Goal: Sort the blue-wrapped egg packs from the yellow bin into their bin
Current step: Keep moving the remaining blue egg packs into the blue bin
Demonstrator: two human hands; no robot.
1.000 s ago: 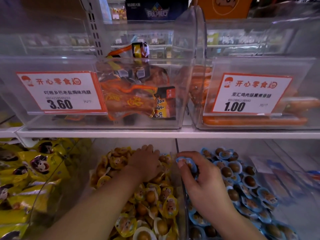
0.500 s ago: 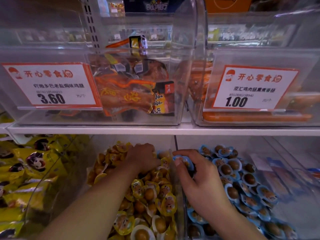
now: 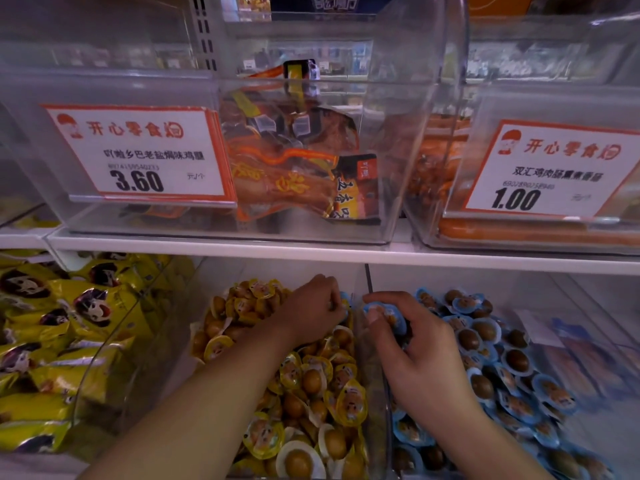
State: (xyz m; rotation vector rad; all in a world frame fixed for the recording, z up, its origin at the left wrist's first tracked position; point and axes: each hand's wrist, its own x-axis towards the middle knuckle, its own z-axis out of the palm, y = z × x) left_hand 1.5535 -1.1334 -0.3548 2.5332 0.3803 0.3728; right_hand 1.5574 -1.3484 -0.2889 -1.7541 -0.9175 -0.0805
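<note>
White shelf (image 3: 311,252) carries clear upper bins with price cards 3.60 (image 3: 138,152) and 1.00 (image 3: 550,169). Below: yellow bin (image 3: 277,375) of yellow-wrapped egg packs, blue bin (image 3: 519,368) to its right. Right hand (image 3: 415,348) grips blue-wrapped egg pack (image 3: 386,315) over divider. Left hand (image 3: 311,308) curled at yellow bin's back, fingertips pinching blue pack (image 3: 345,301), mostly hidden.

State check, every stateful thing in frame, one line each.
left hand: curled in the yellow bin, pinching a blue-wrapped egg pack
right hand: over the blue bin, gripping another blue pack
yellow bin: open-topped, heaped with yellow egg packs
blue bin: open-topped, part full of blue egg packs
upper chicken-leg bin: open-topped, stocked
</note>
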